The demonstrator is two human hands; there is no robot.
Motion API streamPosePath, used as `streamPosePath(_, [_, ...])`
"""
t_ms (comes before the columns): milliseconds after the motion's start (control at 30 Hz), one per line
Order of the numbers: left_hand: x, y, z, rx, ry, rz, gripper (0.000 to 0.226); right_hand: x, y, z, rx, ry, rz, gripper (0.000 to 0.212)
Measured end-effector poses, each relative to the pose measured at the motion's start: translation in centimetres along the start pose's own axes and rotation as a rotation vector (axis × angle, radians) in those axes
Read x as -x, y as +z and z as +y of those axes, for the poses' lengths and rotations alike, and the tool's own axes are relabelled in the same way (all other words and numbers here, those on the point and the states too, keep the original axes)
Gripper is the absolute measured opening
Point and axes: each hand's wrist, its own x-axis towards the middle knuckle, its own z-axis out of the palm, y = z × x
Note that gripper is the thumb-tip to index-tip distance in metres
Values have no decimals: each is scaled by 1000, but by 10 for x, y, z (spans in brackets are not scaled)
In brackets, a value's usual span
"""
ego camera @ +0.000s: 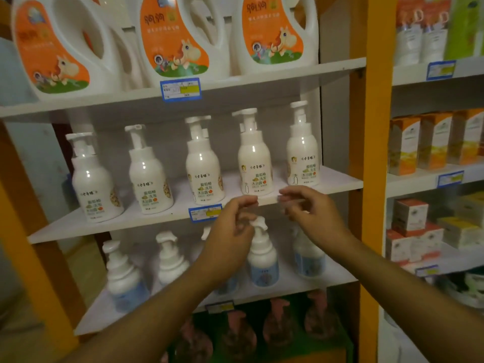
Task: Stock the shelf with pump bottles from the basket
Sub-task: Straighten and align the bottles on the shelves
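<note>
Pump bottles line the shelf (both hands empty).

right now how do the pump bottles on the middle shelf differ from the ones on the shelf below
The middle-shelf pump bottles carry cream labels with green and orange print; the lower-shelf pump bottles carry blue labels. The middle-shelf pumps have clear caps over them; the lower ones are bare. Both are white.
</note>
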Motion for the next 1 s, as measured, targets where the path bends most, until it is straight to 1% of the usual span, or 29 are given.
streamPosePath(100, [19, 18, -42, 14, -89, 6, 54, 17, 6, 34, 9, 75, -12, 22])
streamPosePath(167, [25, 27, -72, 29, -194, -4, 53, 25, 13, 58, 2, 145, -23, 23])
streamPosePath(267, [29, 38, -108, 48, -439, -124, 62, 40, 35, 87, 21, 220, -181, 34])
streamPosePath(333, [29, 45, -123, -4, -518, -192, 64, 47, 52, 100, 52, 235, -284, 43])
streamPosePath(400, [28, 53, -129, -67, -521, -222, 63, 52, 67, 108, 48, 235, -341, 50])
streamPosePath(467, [31, 60, -132, -62, -489, -240, 62, 55, 76, 117, 28, 247, -327, 59])
streamPosePath(533, [35, 63, -133, -64, -441, -244, 64, 57, 80, 128, 45, 271, -298, 63])
streamPosePath(667, [37, 60, -131, -54, -396, -315, 75, 59, 78, 137, 13, 282, -281, 53])
streamPosePath(1000, [37, 60, -122, 6, -430, -356, 82, 55, 74, 138, 0, 259, -325, 65])
